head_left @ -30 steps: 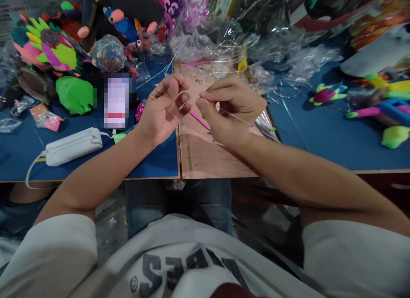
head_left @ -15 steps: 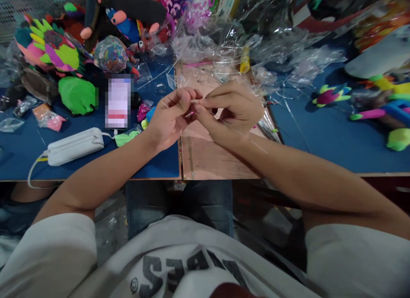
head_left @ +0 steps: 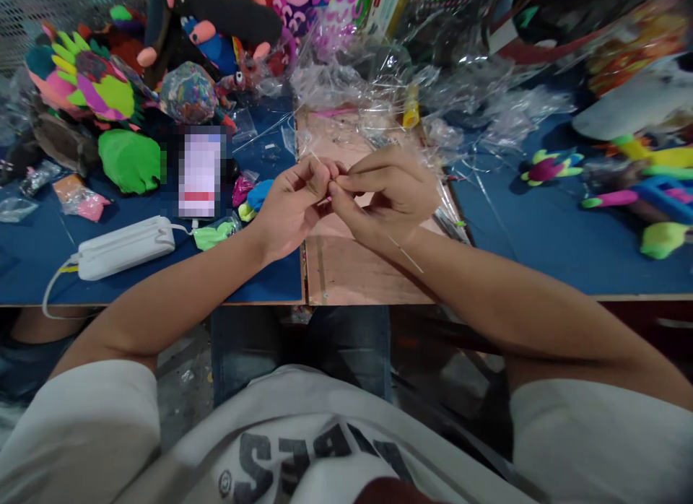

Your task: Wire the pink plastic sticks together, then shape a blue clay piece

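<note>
Both hands meet over the wooden board point(head_left: 373, 273), fingertips pinched close together. My left hand point(head_left: 292, 211) is closed, thumb against the index finger, on a thin pale strand point(head_left: 407, 255), possibly wire or thread. My right hand point(head_left: 387, 193) pinches the same strand at the fingertips of the left. One stretch of it shows past the right wrist, and a short end sticks up above the left fingers. Most of the strand is hidden by the fingers. A bit of pink shows beneath the fingertips, too small to name.
A phone point(head_left: 200, 172) and a white power bank point(head_left: 127, 248) with cables lie left. Colourful clay figures point(head_left: 97, 85) crowd the back left; a small turtle-like figure point(head_left: 551, 167) lies right. Crumpled clear plastic point(head_left: 346, 85) and a yellow tube point(head_left: 411, 108) are behind the hands.
The fingertips have drawn closer together around the strand. Its end now rises above the left fingers, and its tail has shifted by the right wrist. The right hand has moved slightly left.
</note>
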Motion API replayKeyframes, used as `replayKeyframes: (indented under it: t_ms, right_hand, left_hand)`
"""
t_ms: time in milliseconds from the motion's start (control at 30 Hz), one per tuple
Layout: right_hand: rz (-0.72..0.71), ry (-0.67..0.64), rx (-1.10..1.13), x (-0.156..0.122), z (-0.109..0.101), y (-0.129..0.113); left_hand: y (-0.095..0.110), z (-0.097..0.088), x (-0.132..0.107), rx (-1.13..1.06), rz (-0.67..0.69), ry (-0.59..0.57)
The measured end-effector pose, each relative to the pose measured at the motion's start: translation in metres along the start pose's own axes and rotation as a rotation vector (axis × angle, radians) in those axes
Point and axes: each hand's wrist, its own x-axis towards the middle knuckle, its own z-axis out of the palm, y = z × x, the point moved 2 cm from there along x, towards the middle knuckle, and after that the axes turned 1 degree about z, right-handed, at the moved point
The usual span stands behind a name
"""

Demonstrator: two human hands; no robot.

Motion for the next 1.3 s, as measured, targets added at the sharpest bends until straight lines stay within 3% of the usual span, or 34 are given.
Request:
replayKeyframes:
  t_ms: [167, 367, 433, 567, 733, 800, 900, 967, 1300]
  right_hand:
    - [-0.005, -0.066, 0.010, -0.002, 0.001, 0.005]
    - [-0.103, -0.016, -0.029, 0.003, -0.001, -0.002]
    - [-0.031, -0.076, -0.031, 0.001, -0.002, 0.002]
    - [0.292, -0.278, 0.011, -0.007, -0.004, 0.014]
    - [0.177, -0.148, 0.125, 0.000, -0.003, 0.006]
    - [0.255, -0.152, 0.242, 0.004, -0.001, 0.005]
    - [0.523, -0.225, 0.414, 0.006, 0.003, 0.008]
    - [0.628, -0.228, 0.471, 0.006, 0.004, 0.010]
    - [0.648, -0.097, 0.406, 0.000, 0.009, 0.016]
  left_hand:
    - [0.003, 0.000, -0.001, 0.057, 0.029, 0.004]
    - [0.004, 0.006, -0.003, 0.013, -0.026, 0.009]
    - [0.002, 0.006, -0.003, 0.027, -0.048, 0.053]
    - [0.002, 0.004, 0.000, 0.055, -0.077, 0.120]
    - [0.008, 0.003, 0.001, 0.071, -0.109, 0.054]
    - [0.012, 0.002, 0.002, 0.095, -0.120, 0.034]
    - [0.016, -0.001, 0.003, 0.125, -0.107, 0.006]
    - [0.017, -0.002, 0.003, 0.133, -0.092, 0.002]
    - [0.011, 0.004, -0.001, 0.100, -0.036, 0.106]
